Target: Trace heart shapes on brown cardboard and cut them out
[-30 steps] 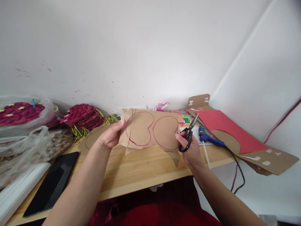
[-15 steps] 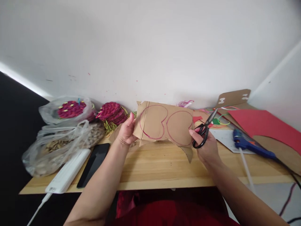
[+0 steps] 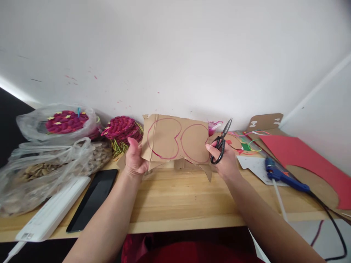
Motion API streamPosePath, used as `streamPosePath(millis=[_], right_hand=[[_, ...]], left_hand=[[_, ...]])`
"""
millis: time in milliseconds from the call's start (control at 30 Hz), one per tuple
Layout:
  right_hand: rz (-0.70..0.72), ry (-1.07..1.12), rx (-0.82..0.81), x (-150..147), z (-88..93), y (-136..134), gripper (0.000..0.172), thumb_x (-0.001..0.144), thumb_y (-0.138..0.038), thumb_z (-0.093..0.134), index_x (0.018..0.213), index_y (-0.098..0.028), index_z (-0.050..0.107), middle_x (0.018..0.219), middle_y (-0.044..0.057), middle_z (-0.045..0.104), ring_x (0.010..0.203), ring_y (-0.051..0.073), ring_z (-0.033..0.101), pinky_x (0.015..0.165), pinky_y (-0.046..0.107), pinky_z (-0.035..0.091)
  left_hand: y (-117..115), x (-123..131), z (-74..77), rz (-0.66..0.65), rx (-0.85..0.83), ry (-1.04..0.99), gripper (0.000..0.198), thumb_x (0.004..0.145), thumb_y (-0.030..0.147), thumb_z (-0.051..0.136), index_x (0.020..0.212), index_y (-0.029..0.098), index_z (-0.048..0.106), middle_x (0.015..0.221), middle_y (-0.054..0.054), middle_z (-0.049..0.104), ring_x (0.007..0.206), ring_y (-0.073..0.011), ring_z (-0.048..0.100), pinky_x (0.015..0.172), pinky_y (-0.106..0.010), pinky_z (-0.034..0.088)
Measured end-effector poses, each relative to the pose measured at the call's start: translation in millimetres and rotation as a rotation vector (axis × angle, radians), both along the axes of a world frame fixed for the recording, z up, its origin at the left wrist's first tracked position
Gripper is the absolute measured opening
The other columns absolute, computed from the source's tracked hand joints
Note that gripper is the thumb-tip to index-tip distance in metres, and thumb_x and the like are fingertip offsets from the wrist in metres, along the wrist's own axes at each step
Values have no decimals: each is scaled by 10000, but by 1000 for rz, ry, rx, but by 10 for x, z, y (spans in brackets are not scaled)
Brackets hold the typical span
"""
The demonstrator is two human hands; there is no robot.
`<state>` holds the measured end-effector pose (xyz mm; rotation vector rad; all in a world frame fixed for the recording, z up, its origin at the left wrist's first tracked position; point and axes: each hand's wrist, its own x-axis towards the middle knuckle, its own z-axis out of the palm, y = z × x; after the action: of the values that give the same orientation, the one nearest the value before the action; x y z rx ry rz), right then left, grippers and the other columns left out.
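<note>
A piece of brown cardboard [image 3: 166, 140] with two rounded outlines drawn in dark pink is held up over the wooden table. My left hand [image 3: 136, 157] grips its left edge, thumb up and the other fingers behind it. At the right edge, my right hand [image 3: 222, 157] pinches the cardboard and also holds black-handled scissors [image 3: 218, 149], whose blades point up and look closed. The lower right corner of the cardboard hangs down as a torn flap.
On the left of the table [image 3: 189, 221] lie a black phone [image 3: 92, 200], a white power strip [image 3: 53, 208], bags of brown pieces [image 3: 44, 170] and magenta woven pieces [image 3: 123, 128]. A blue glue gun [image 3: 286, 176] and red sheet [image 3: 304, 159] lie right.
The view has shifted, so most things sit differently in it. Both hands still hold the cardboard, and the scissors remain in my right hand, their blades now more upright.
</note>
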<state>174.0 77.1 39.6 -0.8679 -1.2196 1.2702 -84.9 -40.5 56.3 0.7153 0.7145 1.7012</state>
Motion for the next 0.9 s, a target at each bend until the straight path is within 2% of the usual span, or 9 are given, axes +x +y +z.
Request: streamPosePath(millis=[133, 267, 333, 400, 633, 833, 900], right_hand=[[46, -97, 54, 74, -92, 110, 403, 647, -412, 907, 798, -214, 591, 574, -72, 546, 466, 95, 457, 433, 226, 357], [62, -177, 141, 215, -153, 130, 348, 699, -372, 893, 808, -218, 601, 592, -69, 551, 464, 91, 464, 424, 219, 362], [50, -216, 180, 242, -134, 100, 326, 720, -366, 883, 804, -218, 605, 603, -65, 549, 474, 90, 463, 429, 219, 367], [52, -254, 200, 238, -101, 60, 320, 726, -371, 879, 796, -217, 608, 606, -58, 552, 484, 94, 466, 438, 224, 379], [139, -296, 184, 207, -67, -15, 353, 715, -405, 889, 788, -216, 599, 591, -44, 579, 471, 110, 522, 433, 229, 406], [182, -322, 136, 174, -83, -21, 385, 716, -441, 893, 815, -209, 603, 574, -38, 610, 460, 120, 560, 424, 226, 441], [170, -317, 123, 160, -80, -24, 413, 713, -471, 898, 823, -207, 599, 562, -37, 611, 454, 119, 557, 427, 225, 441]], left_hand=[[72, -146, -57, 41, -129, 115, 689, 635, 624, 885, 1120, 151, 760, 1152, -155, 788, 1288, -434, 635, 1069, -534, 542], [153, -170, -88, 90, -205, 267, 476, 625, 378, 962, 1004, 161, 773, 1006, -115, 815, 1019, -328, 766, 940, -426, 616], [177, -133, -89, 63, -222, 284, 472, 613, 320, 976, 1008, 162, 773, 961, -106, 817, 933, -286, 780, 879, -377, 631], [188, -91, -84, 46, -222, 277, 496, 600, 304, 982, 1024, 155, 773, 968, -117, 815, 917, -277, 781, 857, -361, 636], [167, -29, -70, 77, -253, 296, 644, 601, 286, 975, 1184, 150, 740, 1207, -169, 769, 1089, -347, 747, 939, -428, 628], [115, 24, -1, -40, -318, 227, 563, 596, 256, 947, 1103, 88, 771, 1075, -187, 800, 998, -359, 769, 933, -470, 634], [111, 22, 20, -9, -301, 199, 548, 604, 222, 934, 1110, 95, 768, 1075, -177, 803, 975, -351, 776, 904, -458, 649]])
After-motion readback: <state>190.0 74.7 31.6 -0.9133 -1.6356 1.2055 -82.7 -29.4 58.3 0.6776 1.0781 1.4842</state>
